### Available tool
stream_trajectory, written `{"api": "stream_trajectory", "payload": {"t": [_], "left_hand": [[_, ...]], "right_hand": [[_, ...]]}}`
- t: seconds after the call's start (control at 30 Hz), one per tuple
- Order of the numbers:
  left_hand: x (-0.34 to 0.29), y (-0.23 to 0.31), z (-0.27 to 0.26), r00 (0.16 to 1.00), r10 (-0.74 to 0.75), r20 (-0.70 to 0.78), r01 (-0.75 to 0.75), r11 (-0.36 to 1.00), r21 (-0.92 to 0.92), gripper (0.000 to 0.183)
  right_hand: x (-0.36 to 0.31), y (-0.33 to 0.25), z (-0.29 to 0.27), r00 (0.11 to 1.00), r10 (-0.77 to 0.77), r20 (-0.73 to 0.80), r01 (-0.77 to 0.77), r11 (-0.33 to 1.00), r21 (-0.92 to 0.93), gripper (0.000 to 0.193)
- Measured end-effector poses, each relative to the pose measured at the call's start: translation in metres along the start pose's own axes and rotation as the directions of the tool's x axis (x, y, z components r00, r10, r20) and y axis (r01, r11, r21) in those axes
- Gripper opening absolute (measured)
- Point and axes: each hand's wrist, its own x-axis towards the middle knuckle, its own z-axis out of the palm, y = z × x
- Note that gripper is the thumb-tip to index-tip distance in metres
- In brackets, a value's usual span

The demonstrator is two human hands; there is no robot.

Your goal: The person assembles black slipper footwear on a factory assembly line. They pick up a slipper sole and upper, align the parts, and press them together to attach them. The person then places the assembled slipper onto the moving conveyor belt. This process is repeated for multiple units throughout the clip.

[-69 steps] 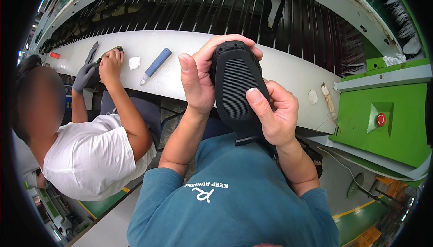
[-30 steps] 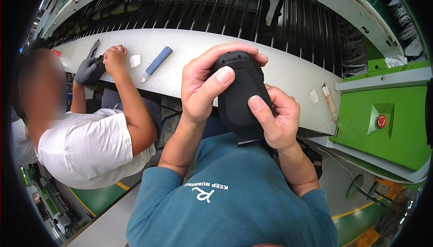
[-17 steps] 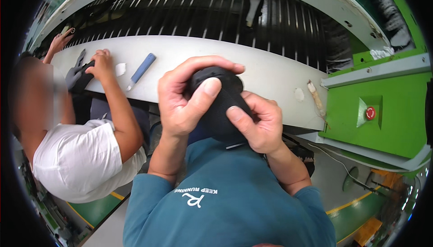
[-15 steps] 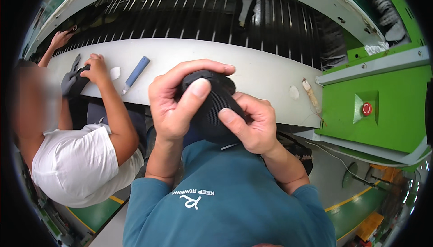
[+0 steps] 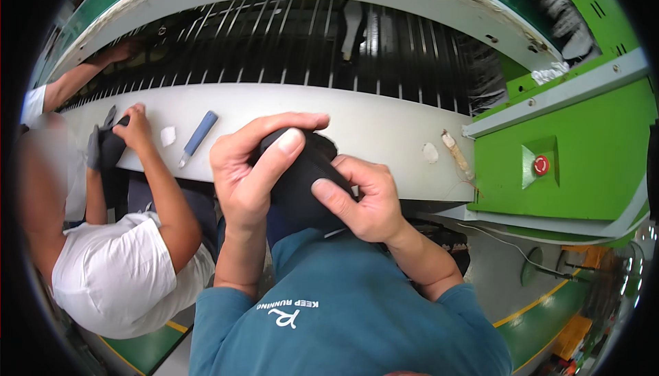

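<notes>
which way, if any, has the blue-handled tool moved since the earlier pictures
No, the blue-handled tool has kept its place on the white table, just right of the white scrap.

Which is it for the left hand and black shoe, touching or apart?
Touching. Head view: the left hand wraps one end of the black shoe, thumb on its sole.

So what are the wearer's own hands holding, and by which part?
A black shoe: the left hand wraps its far end, the right hand its right side, with both thumbs against the sole.
</notes>
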Motion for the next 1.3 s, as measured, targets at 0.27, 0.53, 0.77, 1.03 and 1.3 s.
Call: {"api": "stream_trajectory", "payload": {"t": [0.27,0.53,0.77,1.03,1.3], "left_hand": [[0.011,-0.041,0.001,0.99,-0.05,0.133,0.077,0.976,-0.206,0.096],[0.034,-0.077,0.006,0.997,-0.07,0.022,0.073,0.955,-0.287,0.075],[0.042,-0.081,0.012,0.997,-0.052,-0.05,0.036,0.96,-0.279,0.071],[0.047,-0.084,0.014,0.998,-0.011,-0.067,-0.002,0.981,-0.194,0.071],[0.047,-0.086,0.011,1.0,0.017,-0.024,-0.021,0.989,-0.145,0.07]], "right_hand": [[0.015,-0.005,0.011,0.988,0.012,-0.153,-0.006,0.999,0.039,0.037],[0.067,-0.002,0.006,0.978,0.028,-0.205,-0.045,0.996,-0.082,0.031],[0.084,0.013,0.003,0.969,-0.002,-0.248,-0.013,0.998,-0.061,0.041],[0.092,0.021,-0.005,0.969,0.033,-0.243,-0.029,0.999,0.019,0.035],[0.091,0.022,-0.007,0.973,0.018,-0.23,-0.007,0.999,0.051,0.033]]}}
